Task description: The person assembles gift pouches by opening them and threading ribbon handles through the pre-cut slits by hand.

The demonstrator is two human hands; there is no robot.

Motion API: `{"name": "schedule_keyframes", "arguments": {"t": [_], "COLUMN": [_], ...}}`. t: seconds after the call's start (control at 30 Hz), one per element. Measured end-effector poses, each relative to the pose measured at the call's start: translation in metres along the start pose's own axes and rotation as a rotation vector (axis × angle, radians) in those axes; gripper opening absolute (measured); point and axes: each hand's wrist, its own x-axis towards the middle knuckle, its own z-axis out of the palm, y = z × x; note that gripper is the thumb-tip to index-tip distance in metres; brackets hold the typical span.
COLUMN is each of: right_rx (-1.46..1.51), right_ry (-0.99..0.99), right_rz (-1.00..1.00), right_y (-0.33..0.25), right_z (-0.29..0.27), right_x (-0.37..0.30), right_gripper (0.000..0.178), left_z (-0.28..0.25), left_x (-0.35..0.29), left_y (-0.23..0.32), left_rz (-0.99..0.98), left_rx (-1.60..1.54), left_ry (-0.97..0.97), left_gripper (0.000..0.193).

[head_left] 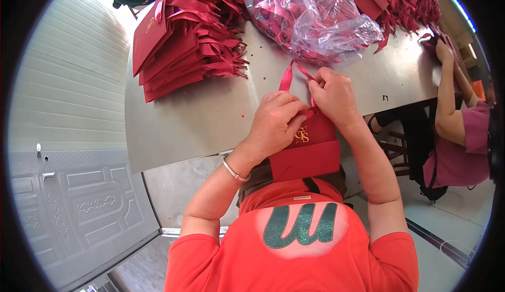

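A dark red paper gift bag (306, 161) with a gold emblem lies at the table's front edge, against my lap. A pink-red ribbon (286, 78) runs from its top edge and loops toward the far side. My left hand (274, 119) is closed at the bag's top, thumb and forefinger pinched on the ribbon close to the emblem. My right hand (336, 96) pinches the other length of the same ribbon, a little higher and farther right. The bag's upper left part is hidden behind my left fingers.
Stacked red gift bags (176, 55) with ribbon ends stand at the far left of the metal table (173, 134). A clear plastic sack (310, 18) of red ribbons lies ahead. More ribboned bags (410, 3) pile up far right. At the right edge, a co-worker's arm (450, 97) reaches over the table.
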Motion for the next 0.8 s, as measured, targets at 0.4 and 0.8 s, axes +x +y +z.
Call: {"name": "schedule_keyframes", "arguments": {"t": [0.4,0.8], "right_rx": [0.12,-0.138], "right_ry": [0.02,-0.003], "right_rz": [0.097,-0.432], "right_y": [-0.014,-0.011], "right_z": [-0.012,-0.025], "right_x": [-0.005,-0.046], "right_gripper": [0.022,0.023], "left_z": [0.002,0.0], "left_x": [-0.001,-0.005], "left_y": [0.001,0.0], "left_rz": [0.007,-0.062], "left_rx": [0.132,0.086], "left_ry": [0.017,0.004], "left_gripper": [0.022,0.035]}}
